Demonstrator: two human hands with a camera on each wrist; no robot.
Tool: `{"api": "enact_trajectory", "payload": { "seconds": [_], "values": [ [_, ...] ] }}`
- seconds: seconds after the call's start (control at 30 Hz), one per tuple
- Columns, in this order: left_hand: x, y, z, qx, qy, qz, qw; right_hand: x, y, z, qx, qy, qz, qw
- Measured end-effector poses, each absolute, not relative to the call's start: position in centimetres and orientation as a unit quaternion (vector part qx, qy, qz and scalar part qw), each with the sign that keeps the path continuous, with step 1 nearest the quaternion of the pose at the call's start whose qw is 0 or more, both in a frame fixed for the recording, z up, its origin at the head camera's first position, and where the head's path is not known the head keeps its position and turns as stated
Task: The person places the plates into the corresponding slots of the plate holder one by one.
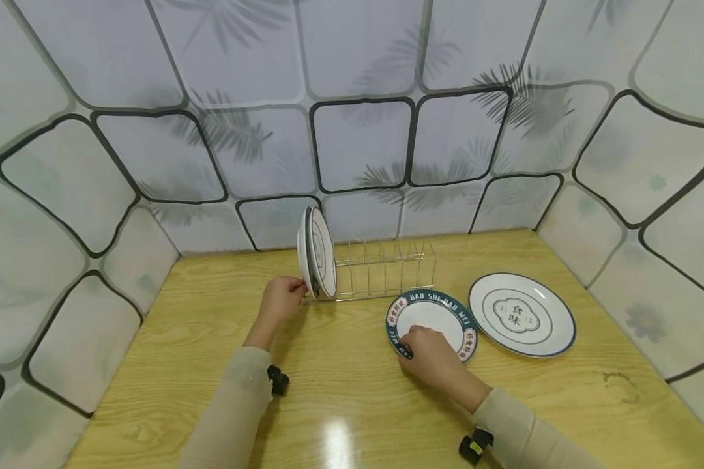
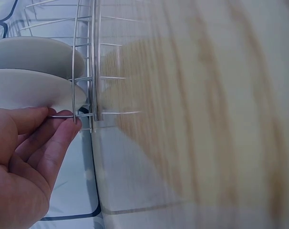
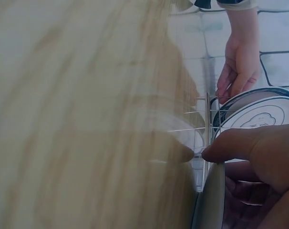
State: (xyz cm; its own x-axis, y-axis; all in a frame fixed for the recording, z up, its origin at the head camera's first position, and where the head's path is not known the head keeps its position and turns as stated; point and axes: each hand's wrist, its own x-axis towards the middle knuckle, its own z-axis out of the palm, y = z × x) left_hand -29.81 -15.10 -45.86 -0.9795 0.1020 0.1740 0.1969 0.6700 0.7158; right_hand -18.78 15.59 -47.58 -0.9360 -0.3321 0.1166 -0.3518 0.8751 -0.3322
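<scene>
Your left hand (image 1: pixel 280 301) pinches wire plate rack (image 1: pixel 382 262), probably for steadiness; right hand (image 1: pixel 434 358) clamps teal-rimmed plate (image 1: pixel 433 319) by nearest edge, likely easiest.

The back wall (image 1: pixel 364 146) is covered with pale, rounded blocks (image 1: pixel 457 140) outlined in grey and black, overlaid with grey fronds (image 1: pixel 507 101); the left wall (image 1: pixel 41 189) and right wall (image 1: pixel 651 176) are blocked likewise. A yellow wood-grain tabletop (image 1: pixel 182 319) is bordered by them, and light is reflected there (a whitish glare (image 1: pixel 337 443)).
</scene>
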Motion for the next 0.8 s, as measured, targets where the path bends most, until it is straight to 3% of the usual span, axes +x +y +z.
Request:
{"api": "enact_trajectory", "payload": {
  "seconds": [0.43, 0.8],
  "values": [
    [-30.0, -15.3, -46.0, -0.091, -0.911, -0.397, 0.062, -18.5, 15.8, -46.3, 0.203, -0.965, 0.126, 0.112],
    [-30.0, -15.3, -46.1, -0.084, -0.909, -0.404, 0.055, -18.9, 16.3, -44.7, 0.227, -0.942, 0.122, 0.215]
  ]
}}
